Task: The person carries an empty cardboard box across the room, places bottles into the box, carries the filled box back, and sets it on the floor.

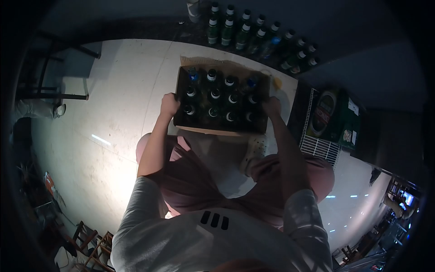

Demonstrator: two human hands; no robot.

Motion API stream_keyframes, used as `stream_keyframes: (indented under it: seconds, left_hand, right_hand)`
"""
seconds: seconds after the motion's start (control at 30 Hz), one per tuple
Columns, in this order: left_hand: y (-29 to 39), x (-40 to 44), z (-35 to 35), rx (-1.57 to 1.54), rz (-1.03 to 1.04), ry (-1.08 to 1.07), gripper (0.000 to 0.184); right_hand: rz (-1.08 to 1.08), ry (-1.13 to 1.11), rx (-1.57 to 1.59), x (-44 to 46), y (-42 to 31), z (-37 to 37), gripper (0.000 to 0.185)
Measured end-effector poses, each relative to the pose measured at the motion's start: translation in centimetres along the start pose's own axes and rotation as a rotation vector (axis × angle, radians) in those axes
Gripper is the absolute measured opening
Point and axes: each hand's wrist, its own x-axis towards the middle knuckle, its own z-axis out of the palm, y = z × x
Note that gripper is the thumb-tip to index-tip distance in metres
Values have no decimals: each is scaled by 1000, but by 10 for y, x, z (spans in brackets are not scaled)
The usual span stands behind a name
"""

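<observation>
A cardboard box [222, 132] with its top open stands in front of my knees, with several dark green bottles [215, 94] upright inside in rows. My left hand [170, 105] is closed on the box's left wall, with the fingers over the edge and partly hidden. On the opposite side, my right hand [272, 107] grips the right wall, its fingers in shadow. Two bottles in the far row, one at each end, show blue at the neck. A cardboard flap [199, 61] sticks up along the far edge.
Several green bottles [242, 36] stand in rows along the wall behind the box. To the right, a white wire rack [319, 152] is beside a green printed carton [335, 118]. A dark stool [68, 95] and another person's leg [38, 109] are at the left. Wooden chairs [93, 245] stand lower left.
</observation>
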Motion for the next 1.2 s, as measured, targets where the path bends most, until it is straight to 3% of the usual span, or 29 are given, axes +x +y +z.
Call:
stream_keyframes:
  seconds: [0.13, 0.3, 0.5, 0.57, 0.67, 0.77, 0.83, 0.97, 1.2]
  left_hand:
    - [-11, -16, 7, 31, -14, -21, 22]
    - [6, -27, 1, 28, -168, -48, 23]
    - [-15, -1, 29, -164, -255, -116, 30]
    - [-21, 5, 31, -383, -324, -176, 31]
    - [-32, 8, 46, -277, -239, -122, 33]
    - [-18, 1, 35, -155, -243, -80, 34]
    - [-18, -1, 35, -92, -225, -77, 35]
    - [-6, -9, 29, -21, -196, 32, 31]
    - [-10, -4, 15, 70, -134, -68, 26]
  right_hand:
    - [-108, -4, -60, -9, 2, 3, 35]
    - [-41, -95, 24, -9, 15, 23, 36]
    - [-9, -110, 200, 8, 31, 44, 35]
    - [-49, -110, 298, 12, 36, 50, 34]
    - [-50, -106, 399, 10, 30, 48, 32]
    - [-74, -14, 249, -1, 19, 36, 30]
    - [22, 53, 127, -14, 4, 23, 28]
    - [130, -27, 69, -20, -13, 8, 29]
    - [83, -90, -64, -13, -8, 6, 29]
